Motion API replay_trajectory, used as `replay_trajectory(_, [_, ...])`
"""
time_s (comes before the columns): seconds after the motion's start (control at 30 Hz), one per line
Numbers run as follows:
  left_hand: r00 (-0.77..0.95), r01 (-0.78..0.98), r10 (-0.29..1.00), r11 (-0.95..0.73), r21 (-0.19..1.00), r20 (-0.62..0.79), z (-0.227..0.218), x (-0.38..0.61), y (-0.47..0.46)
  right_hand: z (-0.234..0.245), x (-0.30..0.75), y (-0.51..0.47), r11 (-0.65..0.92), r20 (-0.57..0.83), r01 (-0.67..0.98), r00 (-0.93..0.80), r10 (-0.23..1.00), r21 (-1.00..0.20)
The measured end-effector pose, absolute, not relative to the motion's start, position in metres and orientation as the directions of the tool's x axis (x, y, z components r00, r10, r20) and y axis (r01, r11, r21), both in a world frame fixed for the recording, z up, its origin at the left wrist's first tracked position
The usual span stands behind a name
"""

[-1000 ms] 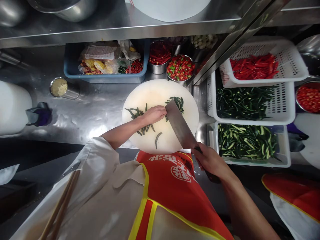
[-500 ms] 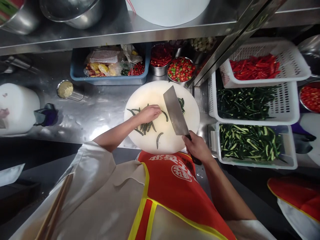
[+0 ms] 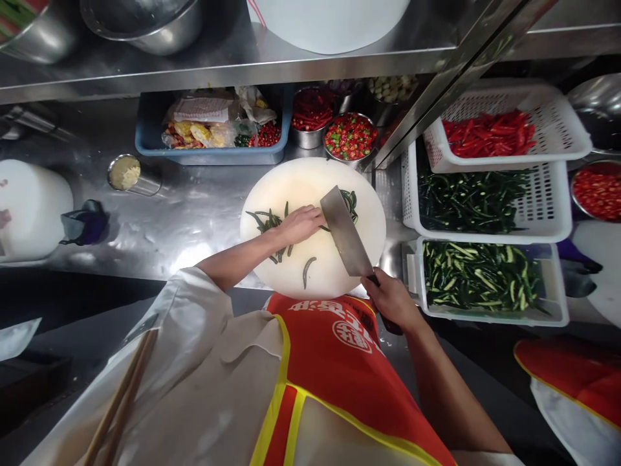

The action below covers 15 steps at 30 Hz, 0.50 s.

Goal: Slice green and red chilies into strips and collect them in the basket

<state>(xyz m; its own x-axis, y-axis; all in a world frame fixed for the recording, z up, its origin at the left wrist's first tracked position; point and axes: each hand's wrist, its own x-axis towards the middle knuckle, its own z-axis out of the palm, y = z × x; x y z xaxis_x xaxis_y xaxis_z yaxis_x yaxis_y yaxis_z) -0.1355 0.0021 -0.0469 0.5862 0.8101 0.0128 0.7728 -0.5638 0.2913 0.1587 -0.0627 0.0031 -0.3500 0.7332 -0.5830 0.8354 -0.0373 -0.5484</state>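
Observation:
My right hand is wrapped round the dark handle of a cleaver, whose broad blade slants over the right part of a round white cutting board. Close to the blade's left edge, my left hand has its fingers closed on a green chili; only a bit of it shows at the fingertips. Several more whole green chilies lie left of that hand, partly covered by it. One curved chili sits alone near the front of the board. Beyond the blade is a small heap of green chilies, partly hidden.
Right of the board stand a clear tub of sliced green chilies, a white basket of green chilies and a basket of red chilies. Behind are a blue tub and a bowl of chopped chilies. A metal shelf overhangs.
My left hand has moved slightly right with the chili, up against the cleaver. The cleaver has shifted a little right and toward me.

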Motion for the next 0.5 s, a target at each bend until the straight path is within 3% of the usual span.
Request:
replay_trajectory(0.17, [0.592,0.752,0.806,-0.544,0.372,-0.015,-0.053,-0.145,-0.011,0.005,0.158,-0.066,-0.017,-0.577,0.830,-0.373,0.727,-0.558])
replay_trajectory(0.5, [0.549,0.753,0.836,-0.507,0.419,0.024,-0.060,-0.146,-0.006,0.021,0.163,-0.063,0.094,-0.595,0.827,-0.472,0.651,-0.555])
